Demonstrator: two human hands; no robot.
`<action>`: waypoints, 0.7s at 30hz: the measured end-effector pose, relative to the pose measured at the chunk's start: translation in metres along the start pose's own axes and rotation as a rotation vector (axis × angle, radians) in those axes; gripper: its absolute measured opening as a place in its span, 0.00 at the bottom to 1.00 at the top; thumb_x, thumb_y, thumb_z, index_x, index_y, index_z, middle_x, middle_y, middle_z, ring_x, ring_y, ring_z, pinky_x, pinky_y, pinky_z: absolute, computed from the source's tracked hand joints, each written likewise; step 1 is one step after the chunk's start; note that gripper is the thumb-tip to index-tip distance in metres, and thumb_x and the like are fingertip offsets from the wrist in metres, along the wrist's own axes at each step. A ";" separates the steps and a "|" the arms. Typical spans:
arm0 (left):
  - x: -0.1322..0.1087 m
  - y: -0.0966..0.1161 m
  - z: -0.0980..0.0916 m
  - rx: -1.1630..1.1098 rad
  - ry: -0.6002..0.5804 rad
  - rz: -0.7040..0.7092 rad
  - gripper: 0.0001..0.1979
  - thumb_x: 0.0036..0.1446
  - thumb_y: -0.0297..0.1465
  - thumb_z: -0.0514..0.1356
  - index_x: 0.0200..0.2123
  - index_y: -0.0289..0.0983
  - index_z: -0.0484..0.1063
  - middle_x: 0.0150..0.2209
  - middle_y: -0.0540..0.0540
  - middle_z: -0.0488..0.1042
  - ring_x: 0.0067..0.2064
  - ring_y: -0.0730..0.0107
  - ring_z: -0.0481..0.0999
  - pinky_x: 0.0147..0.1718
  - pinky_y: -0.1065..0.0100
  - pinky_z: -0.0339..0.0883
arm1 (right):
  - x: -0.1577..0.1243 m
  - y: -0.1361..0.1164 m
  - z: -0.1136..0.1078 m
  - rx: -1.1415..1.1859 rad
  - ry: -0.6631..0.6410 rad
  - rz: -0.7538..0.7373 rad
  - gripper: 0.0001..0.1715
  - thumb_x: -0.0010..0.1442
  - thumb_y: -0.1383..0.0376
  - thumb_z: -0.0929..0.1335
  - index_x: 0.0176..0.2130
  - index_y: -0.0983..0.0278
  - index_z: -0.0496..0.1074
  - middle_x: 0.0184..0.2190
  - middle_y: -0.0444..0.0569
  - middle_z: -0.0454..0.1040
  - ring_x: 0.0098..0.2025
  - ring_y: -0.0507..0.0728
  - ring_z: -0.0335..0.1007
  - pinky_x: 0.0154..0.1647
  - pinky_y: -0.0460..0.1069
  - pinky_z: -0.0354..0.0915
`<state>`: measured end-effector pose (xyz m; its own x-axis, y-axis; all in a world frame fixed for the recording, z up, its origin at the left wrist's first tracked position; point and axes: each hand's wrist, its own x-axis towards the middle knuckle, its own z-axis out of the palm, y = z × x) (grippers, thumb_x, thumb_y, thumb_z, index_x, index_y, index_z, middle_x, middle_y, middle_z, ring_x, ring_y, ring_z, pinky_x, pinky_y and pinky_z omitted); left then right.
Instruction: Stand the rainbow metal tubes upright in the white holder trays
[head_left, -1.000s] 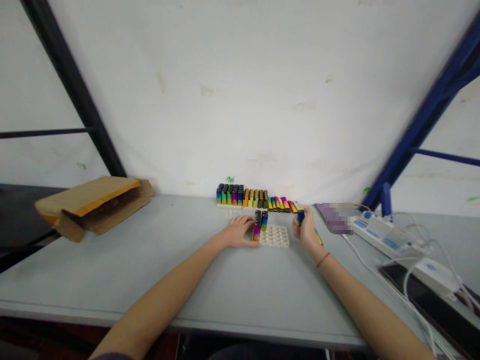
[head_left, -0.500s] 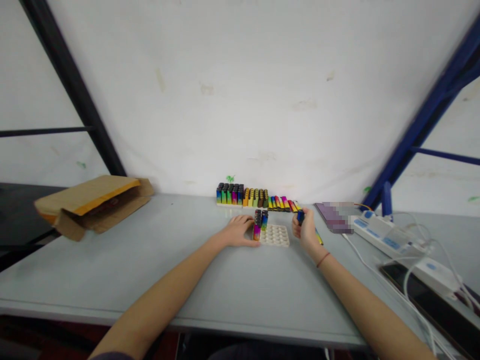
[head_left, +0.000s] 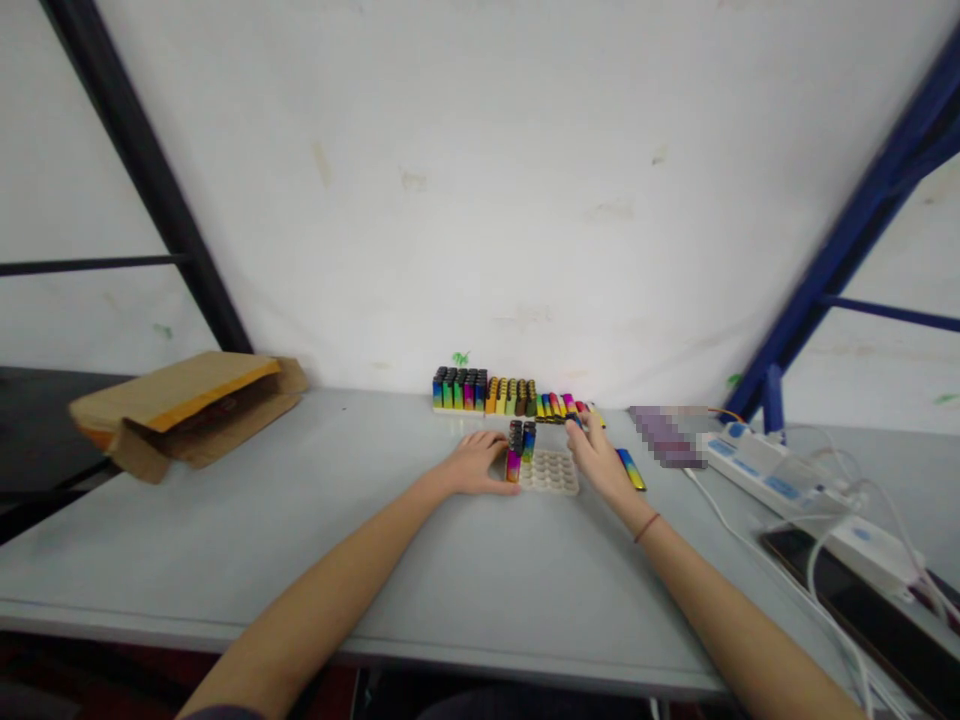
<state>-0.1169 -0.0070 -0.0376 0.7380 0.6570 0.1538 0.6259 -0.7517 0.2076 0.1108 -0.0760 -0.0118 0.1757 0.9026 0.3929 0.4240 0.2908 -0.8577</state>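
Note:
A white tray with round holes [head_left: 551, 473] lies on the grey table, with several upright lighters [head_left: 514, 455] at its left end. My left hand [head_left: 480, 464] is curved around that end, thumb in front and fingers behind, touching the tray and lighters. Above the tray's right side, my right hand [head_left: 594, 452] pinches a dark blue lighter [head_left: 574, 421]. A blue and yellow lighter [head_left: 631, 470] lies loose on the table to the right of this hand. Behind the tray, more lighters [head_left: 555, 406] lie in a row.
Two full blocks of upright lighters [head_left: 459, 390] [head_left: 511, 396] stand by the wall. An open cardboard box [head_left: 187, 405] sits at left. At right are a purple item [head_left: 667, 437], a white power strip [head_left: 810, 500], cables and a dark phone [head_left: 862, 610].
My right hand has moved left, over toward the tray, with the dark blue lighter. The loose blue and yellow lighter now shows more fully. My left hand has stayed in place.

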 end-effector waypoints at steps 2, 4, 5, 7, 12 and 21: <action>0.000 0.000 0.000 -0.004 0.003 0.000 0.42 0.49 0.57 0.61 0.59 0.36 0.62 0.61 0.37 0.61 0.60 0.47 0.60 0.59 0.54 0.51 | -0.004 -0.007 0.000 -0.099 -0.016 -0.094 0.19 0.63 0.50 0.59 0.42 0.61 0.66 0.26 0.44 0.70 0.28 0.55 0.67 0.29 0.48 0.63; 0.000 0.001 0.000 -0.009 0.007 0.000 0.42 0.49 0.57 0.61 0.59 0.37 0.62 0.60 0.37 0.61 0.60 0.47 0.60 0.59 0.54 0.51 | -0.006 -0.012 0.001 -0.142 -0.039 -0.205 0.17 0.63 0.52 0.61 0.41 0.62 0.68 0.32 0.49 0.73 0.34 0.56 0.69 0.35 0.50 0.64; 0.000 0.001 0.000 -0.011 0.010 0.000 0.41 0.49 0.57 0.61 0.59 0.37 0.62 0.60 0.37 0.62 0.60 0.47 0.61 0.59 0.54 0.51 | -0.007 -0.012 0.002 -0.150 -0.053 -0.253 0.17 0.63 0.53 0.62 0.40 0.63 0.69 0.34 0.50 0.74 0.36 0.57 0.69 0.36 0.50 0.65; -0.001 0.001 0.000 -0.014 0.017 0.001 0.41 0.49 0.57 0.61 0.59 0.38 0.62 0.60 0.38 0.62 0.60 0.47 0.61 0.59 0.53 0.52 | -0.007 -0.011 0.004 -0.144 -0.091 -0.297 0.17 0.62 0.54 0.64 0.40 0.64 0.71 0.36 0.52 0.75 0.36 0.57 0.69 0.36 0.50 0.65; 0.000 -0.001 0.002 -0.022 0.026 0.015 0.41 0.49 0.57 0.61 0.59 0.38 0.62 0.60 0.38 0.62 0.60 0.46 0.61 0.58 0.52 0.52 | -0.008 -0.001 0.012 -0.131 -0.185 -0.268 0.17 0.61 0.58 0.65 0.46 0.64 0.72 0.38 0.52 0.77 0.35 0.56 0.71 0.37 0.51 0.68; -0.001 0.000 0.001 -0.022 0.019 0.009 0.41 0.49 0.57 0.60 0.59 0.38 0.62 0.60 0.38 0.62 0.59 0.46 0.61 0.58 0.53 0.52 | -0.012 0.000 0.018 -0.173 -0.143 -0.247 0.15 0.61 0.59 0.65 0.47 0.62 0.71 0.32 0.49 0.77 0.35 0.57 0.74 0.38 0.52 0.68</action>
<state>-0.1174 -0.0075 -0.0385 0.7384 0.6516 0.1737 0.6136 -0.7561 0.2278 0.0928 -0.0817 -0.0225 -0.0726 0.8507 0.5206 0.5846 0.4592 -0.6689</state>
